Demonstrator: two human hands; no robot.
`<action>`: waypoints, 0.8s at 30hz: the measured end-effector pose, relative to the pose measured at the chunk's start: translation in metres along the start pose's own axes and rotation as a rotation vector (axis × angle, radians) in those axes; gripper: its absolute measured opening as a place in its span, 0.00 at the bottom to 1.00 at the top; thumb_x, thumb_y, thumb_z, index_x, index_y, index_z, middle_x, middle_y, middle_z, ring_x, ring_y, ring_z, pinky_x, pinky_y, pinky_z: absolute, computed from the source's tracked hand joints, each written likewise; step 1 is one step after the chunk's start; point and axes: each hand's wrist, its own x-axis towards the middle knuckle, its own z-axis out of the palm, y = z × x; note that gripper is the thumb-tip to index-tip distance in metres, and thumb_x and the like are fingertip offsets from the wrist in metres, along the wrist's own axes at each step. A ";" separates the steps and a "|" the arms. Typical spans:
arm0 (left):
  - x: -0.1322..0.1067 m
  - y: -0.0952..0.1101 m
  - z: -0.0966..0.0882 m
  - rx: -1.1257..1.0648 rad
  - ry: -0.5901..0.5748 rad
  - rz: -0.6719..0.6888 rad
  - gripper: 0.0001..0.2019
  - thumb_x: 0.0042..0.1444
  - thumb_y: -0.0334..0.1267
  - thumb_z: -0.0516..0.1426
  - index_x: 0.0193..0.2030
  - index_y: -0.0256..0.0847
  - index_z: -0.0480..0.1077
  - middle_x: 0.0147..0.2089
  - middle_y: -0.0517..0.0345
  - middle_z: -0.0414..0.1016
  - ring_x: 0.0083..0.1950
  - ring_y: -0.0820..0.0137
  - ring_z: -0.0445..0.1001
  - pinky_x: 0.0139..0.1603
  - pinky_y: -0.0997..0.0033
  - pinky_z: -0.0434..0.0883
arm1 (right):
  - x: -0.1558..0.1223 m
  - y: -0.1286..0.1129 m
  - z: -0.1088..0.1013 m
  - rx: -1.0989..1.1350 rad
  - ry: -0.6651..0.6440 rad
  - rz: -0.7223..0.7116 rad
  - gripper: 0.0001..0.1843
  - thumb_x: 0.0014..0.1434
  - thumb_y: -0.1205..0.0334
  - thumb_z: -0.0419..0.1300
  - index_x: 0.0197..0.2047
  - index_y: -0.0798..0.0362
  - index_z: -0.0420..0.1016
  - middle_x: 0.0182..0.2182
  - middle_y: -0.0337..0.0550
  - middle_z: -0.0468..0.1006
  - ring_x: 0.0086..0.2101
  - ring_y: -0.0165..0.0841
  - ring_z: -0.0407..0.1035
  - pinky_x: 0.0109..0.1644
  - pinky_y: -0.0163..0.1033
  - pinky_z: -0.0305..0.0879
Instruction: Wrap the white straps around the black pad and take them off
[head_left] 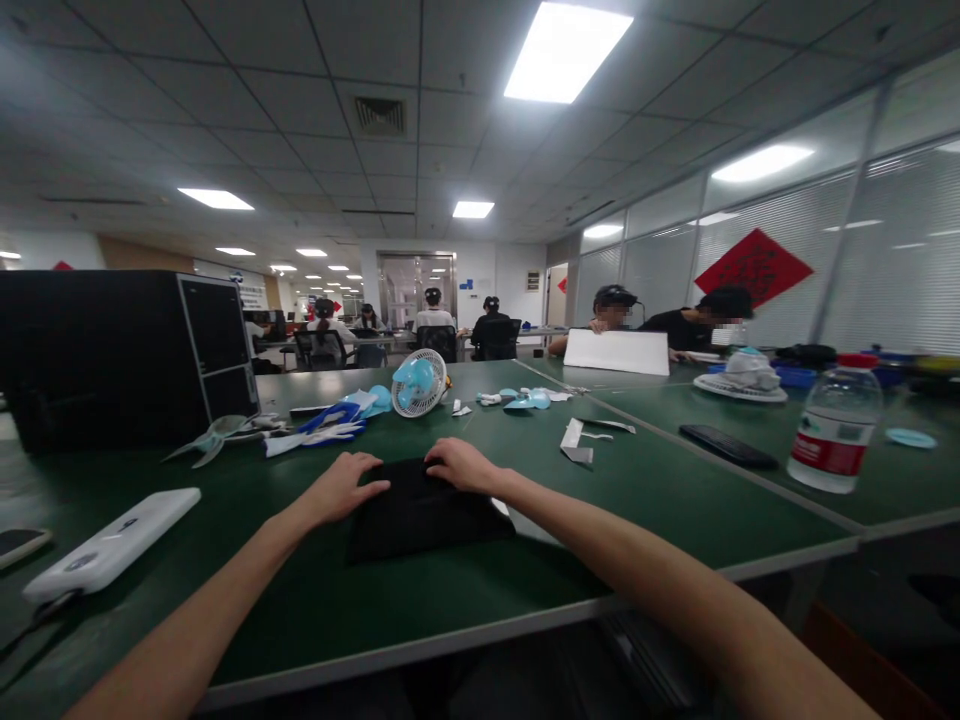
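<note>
A flat black piece (431, 520), like a cloth or thin mat, lies on the green table in front of me. My left hand (341, 488) is at its far left corner, thumb over the black surface and fingers apart from the thumb. Over its far edge, my right hand (461, 466) has thumb and fingers bent together, with a bit of dark material showing at the tips. Under the right forearm, a pale flat piece (529, 528) sticks out from beneath the black one.
Beyond my hands are a small fan (420, 384) and blue-white gloves (319, 430). At left are a black computer case (97, 360) and a white power bank (112, 545); at right, white strips (576, 442), a black keyboard (727, 447) and a bottle (836, 425). Several people sit further back.
</note>
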 end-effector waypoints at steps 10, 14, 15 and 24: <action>0.007 -0.004 0.015 -0.069 -0.090 0.013 0.34 0.51 0.61 0.50 0.57 0.38 0.65 0.58 0.49 0.67 0.58 0.58 0.63 0.59 0.62 0.60 | -0.012 0.001 0.003 0.137 0.073 0.079 0.14 0.58 0.59 0.57 0.46 0.55 0.75 0.38 0.46 0.76 0.36 0.32 0.69 0.42 0.35 0.63; 0.005 -0.005 0.014 -0.086 -0.089 0.026 0.36 0.50 0.64 0.49 0.58 0.40 0.64 0.60 0.50 0.65 0.59 0.59 0.63 0.59 0.62 0.60 | -0.029 0.025 -0.008 0.079 0.146 0.210 0.16 0.59 0.58 0.55 0.48 0.56 0.73 0.40 0.48 0.75 0.37 0.31 0.69 0.43 0.34 0.62; 0.005 -0.005 0.014 -0.086 -0.096 0.023 0.37 0.50 0.64 0.49 0.59 0.40 0.64 0.60 0.49 0.65 0.59 0.59 0.62 0.59 0.62 0.60 | -0.034 0.033 -0.011 0.026 0.152 0.254 0.17 0.59 0.59 0.55 0.48 0.57 0.73 0.40 0.48 0.75 0.37 0.32 0.69 0.43 0.34 0.62; 0.004 -0.004 0.012 -0.079 -0.127 0.011 0.41 0.45 0.67 0.51 0.60 0.41 0.62 0.61 0.47 0.63 0.60 0.56 0.61 0.59 0.60 0.61 | -0.079 0.092 -0.042 -0.286 0.126 0.527 0.18 0.58 0.62 0.53 0.50 0.61 0.71 0.45 0.56 0.73 0.45 0.40 0.67 0.49 0.39 0.61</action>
